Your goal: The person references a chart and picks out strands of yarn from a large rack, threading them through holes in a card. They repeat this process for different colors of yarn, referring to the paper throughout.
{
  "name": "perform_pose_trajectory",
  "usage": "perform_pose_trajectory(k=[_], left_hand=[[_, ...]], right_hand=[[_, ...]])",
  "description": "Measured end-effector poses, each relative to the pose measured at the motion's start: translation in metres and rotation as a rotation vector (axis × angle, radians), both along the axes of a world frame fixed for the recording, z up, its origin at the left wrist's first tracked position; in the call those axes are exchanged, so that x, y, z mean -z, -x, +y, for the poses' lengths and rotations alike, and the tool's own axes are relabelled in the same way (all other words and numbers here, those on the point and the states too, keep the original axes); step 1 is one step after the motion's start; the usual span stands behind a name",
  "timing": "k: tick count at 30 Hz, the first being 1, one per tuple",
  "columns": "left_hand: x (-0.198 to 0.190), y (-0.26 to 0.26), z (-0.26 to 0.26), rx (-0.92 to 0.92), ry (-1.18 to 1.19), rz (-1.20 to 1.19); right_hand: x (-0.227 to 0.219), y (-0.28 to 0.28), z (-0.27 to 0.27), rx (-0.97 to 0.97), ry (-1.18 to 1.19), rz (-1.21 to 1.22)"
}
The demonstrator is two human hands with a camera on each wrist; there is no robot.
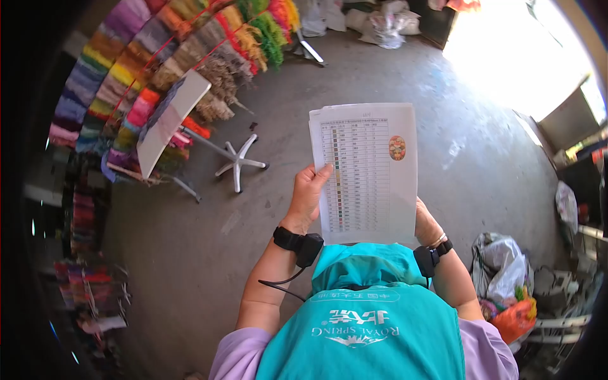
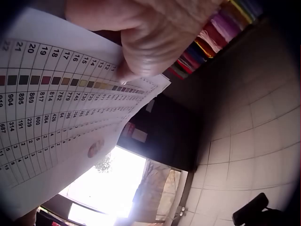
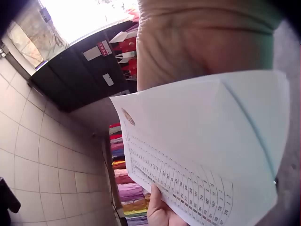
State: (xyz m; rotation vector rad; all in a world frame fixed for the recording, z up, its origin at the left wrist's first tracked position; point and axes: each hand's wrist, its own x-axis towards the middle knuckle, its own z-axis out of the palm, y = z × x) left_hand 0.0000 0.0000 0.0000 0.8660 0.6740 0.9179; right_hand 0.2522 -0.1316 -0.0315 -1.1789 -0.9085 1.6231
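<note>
A printed sheet [image 1: 370, 183] with a table of numbers, small colour swatches and a round picture is held up in front of the body, with more paper behind it. The left hand [image 1: 309, 193] pinches its left edge, thumb on the printed side beside the swatch column. At the right edge the right hand [image 1: 428, 221] grips the sheet, its fingers hidden behind the paper. In the left wrist view the left thumb [image 2: 141, 61] lies across the upper rows. The right wrist view shows the right hand [image 3: 202, 42] behind the sheet [image 3: 188, 127].
Bundles of coloured yarn [image 1: 126, 76] hang at the upper left, near a tilted white table [image 1: 174, 120] on a wheeled base [image 1: 237, 163]. Plastic bags [image 1: 503, 266] and an orange bag [image 1: 516, 320] lie at the right. Bright light enters a doorway at the upper right.
</note>
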Motion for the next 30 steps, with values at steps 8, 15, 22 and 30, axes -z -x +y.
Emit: perform_pose_trajectory(k=[8, 15, 22, 30], left_hand=[[-0.016, 0.071, 0.068, -0.362, -0.017, -0.019], [-0.015, 0.145, 0.094, -0.610, 0.026, 0.058], [0.012, 0.259, 0.139, -0.854, 0.024, -0.002], [0.031, 0.470, 0.239, -0.955, 0.054, 0.023]], right_hand=[[0.019, 0.072, 0.162, -0.203, 0.335, 0.700], [-0.016, 0.177, 0.255, -0.414, 0.424, 0.698], [-0.009, 0.270, 0.365, -0.518, -0.160, -0.030], [-0.030, 0.349, 0.500, -0.236, -0.238, -0.233]])
